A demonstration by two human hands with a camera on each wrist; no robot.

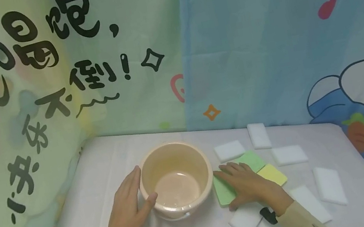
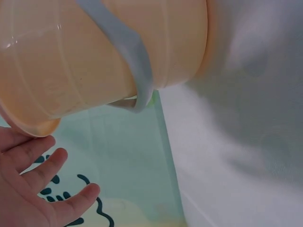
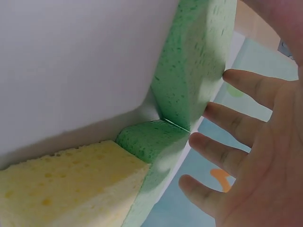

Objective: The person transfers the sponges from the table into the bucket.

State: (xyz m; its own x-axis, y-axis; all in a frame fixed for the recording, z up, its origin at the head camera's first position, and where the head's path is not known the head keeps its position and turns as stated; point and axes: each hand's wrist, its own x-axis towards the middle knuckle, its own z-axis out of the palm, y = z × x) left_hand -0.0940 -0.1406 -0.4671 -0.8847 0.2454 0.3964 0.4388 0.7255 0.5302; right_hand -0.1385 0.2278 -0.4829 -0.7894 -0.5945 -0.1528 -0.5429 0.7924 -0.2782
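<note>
A peach-coloured plastic bucket (image 1: pixel 177 189) stands upright with its mouth up, and no contents show inside. At its left rim is my left hand (image 1: pixel 125 206), fingers straight, the thumb over the near edge. In the left wrist view, a fingertip meets the rim of the bucket (image 2: pixel 109 52), and a grey handle (image 2: pixel 137 61) hangs along its side. To the bucket's right, my right hand (image 1: pixel 244 185) lies spread above two green sponges (image 1: pixel 224 192). Its fingertips are at the edge of the green sponges (image 3: pixel 199 61) in the right wrist view. Beside them lies a yellow sponge (image 1: pixel 273 174).
Several white sponge blocks (image 1: pixel 289 155) lie scattered over the right side of the white-covered table (image 1: pixel 105 175). Printed cloth (image 1: pixel 249 57) hangs behind and at the left of the table. A dark strap piece (image 1: pixel 268 215) sits at the right wrist.
</note>
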